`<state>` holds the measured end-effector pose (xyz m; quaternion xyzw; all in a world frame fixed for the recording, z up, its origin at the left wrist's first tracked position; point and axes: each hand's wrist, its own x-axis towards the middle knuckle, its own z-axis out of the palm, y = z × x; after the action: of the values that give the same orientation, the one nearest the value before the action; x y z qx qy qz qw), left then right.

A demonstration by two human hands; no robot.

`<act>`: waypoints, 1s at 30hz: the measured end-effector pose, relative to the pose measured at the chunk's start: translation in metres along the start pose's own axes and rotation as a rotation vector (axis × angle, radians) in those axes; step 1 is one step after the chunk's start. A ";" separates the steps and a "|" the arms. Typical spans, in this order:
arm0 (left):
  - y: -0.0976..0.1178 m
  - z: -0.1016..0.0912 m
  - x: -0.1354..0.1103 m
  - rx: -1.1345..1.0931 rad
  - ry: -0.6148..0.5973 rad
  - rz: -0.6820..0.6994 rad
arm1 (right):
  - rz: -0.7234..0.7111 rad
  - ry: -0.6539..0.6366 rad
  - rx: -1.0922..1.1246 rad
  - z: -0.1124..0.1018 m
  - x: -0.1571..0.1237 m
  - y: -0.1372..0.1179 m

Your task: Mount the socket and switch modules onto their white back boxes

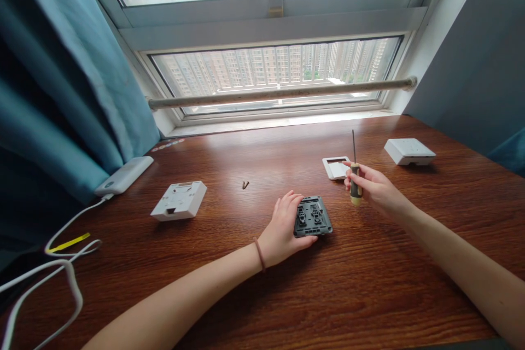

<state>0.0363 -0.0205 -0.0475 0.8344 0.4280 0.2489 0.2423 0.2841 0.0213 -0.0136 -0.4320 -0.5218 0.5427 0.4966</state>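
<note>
As left hand [284, 231] grips frame [327, 225], modules [315, 214] sit inside.

Homelike setting: curtain [92, 74], window [266, 27]

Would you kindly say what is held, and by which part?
The right hand holds a screwdriver by its handle; the left hand a dark panel by its left side.

left hand [283, 234]: fingers [289, 200] and thumb clasping | right hand [379, 186]: fingers curled | forearms [184, 303]: angled inward
</note>
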 end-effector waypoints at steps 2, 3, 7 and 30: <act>0.000 0.000 0.000 -0.004 0.002 0.002 | -0.009 0.018 0.035 0.002 -0.002 -0.003; 0.000 0.000 0.001 -0.005 0.003 0.004 | -0.024 0.033 0.051 0.003 -0.003 -0.004; 0.001 -0.001 0.001 -0.007 0.005 0.011 | -0.020 0.081 0.148 0.003 -0.005 -0.004; 0.003 -0.002 0.001 -0.155 0.201 0.080 | -0.115 -0.126 -0.562 0.037 -0.031 0.004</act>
<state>0.0374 -0.0204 -0.0437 0.8004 0.3960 0.3731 0.2517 0.2518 -0.0146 -0.0165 -0.4877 -0.7051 0.3737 0.3539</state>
